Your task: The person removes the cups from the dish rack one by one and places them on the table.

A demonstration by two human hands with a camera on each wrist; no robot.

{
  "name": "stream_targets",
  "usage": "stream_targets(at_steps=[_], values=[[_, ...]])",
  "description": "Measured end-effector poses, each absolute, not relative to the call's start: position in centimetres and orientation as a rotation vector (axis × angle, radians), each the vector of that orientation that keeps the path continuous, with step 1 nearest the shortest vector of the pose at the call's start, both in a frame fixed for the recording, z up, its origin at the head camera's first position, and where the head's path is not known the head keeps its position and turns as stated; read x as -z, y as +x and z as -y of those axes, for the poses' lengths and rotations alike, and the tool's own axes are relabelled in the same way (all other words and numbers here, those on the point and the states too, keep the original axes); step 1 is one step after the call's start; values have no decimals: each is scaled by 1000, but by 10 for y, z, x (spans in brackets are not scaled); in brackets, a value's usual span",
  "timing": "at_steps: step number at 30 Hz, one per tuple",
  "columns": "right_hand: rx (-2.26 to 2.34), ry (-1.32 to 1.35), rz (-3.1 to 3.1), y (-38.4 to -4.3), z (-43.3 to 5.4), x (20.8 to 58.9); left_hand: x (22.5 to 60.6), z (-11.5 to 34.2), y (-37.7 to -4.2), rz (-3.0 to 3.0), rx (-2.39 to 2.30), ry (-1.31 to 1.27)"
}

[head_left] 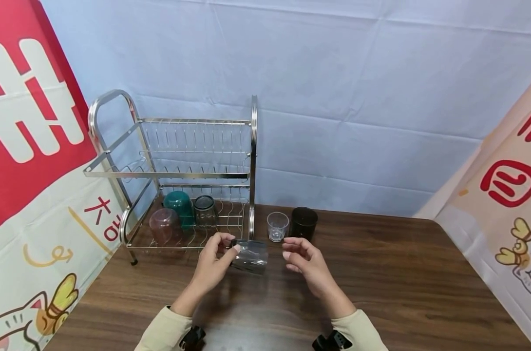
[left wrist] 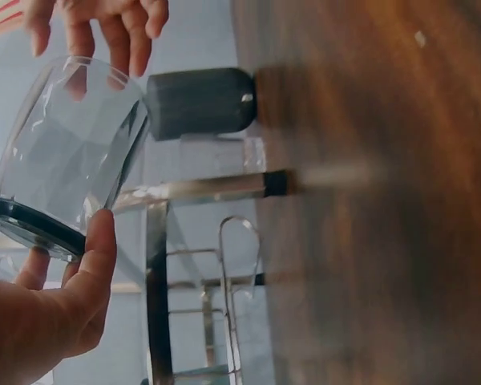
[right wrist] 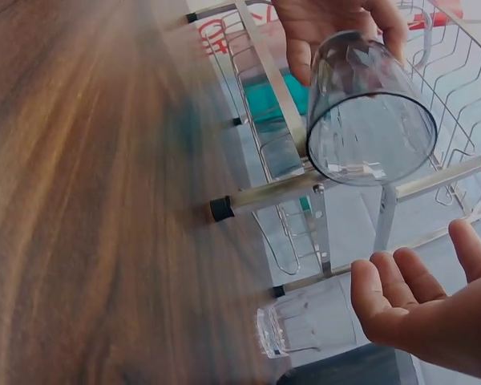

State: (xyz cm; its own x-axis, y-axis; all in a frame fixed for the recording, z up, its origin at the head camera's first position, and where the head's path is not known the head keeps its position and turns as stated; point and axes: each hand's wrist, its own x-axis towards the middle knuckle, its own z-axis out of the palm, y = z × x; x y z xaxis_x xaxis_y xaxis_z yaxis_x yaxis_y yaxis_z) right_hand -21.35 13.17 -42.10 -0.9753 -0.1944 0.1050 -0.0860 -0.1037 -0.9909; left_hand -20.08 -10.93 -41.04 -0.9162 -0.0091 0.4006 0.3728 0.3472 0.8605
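A smoky grey drinking glass (head_left: 250, 256) lies on its side in the air above the table, its mouth toward the right. My left hand (head_left: 214, 261) holds it by the base end, thumb and fingers on either side, as the left wrist view of the glass (left wrist: 72, 152) shows. To the right, my right hand (head_left: 308, 263) is raised with fingers loosely bent and nothing in them. In the right wrist view those fingers (right wrist: 401, 277) are apart from the rim of the glass (right wrist: 373, 136).
A metal two-tier dish rack (head_left: 173, 174) stands at the left. On its lower shelf are a pink glass (head_left: 163, 226), a teal glass (head_left: 180, 207) and a grey glass (head_left: 205, 212), upside down. Behind my hands stand a small clear glass (head_left: 277, 226) and a black cup (head_left: 303, 222).
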Motion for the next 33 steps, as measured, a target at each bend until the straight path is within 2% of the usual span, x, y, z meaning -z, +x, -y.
stream_targets(at_steps=[6, 19, 33], values=[[2259, -331, -1994, -212, -125, 423, 397, 101, -189, 2280, 1675, -289], [2236, -354, -1936, -212, -118, 428, 410, 84, -191, 2226, 1762, -316], [2238, -353, -1879, -214, -119, 432, 407, 72, -191, 2246, 1806, -341]])
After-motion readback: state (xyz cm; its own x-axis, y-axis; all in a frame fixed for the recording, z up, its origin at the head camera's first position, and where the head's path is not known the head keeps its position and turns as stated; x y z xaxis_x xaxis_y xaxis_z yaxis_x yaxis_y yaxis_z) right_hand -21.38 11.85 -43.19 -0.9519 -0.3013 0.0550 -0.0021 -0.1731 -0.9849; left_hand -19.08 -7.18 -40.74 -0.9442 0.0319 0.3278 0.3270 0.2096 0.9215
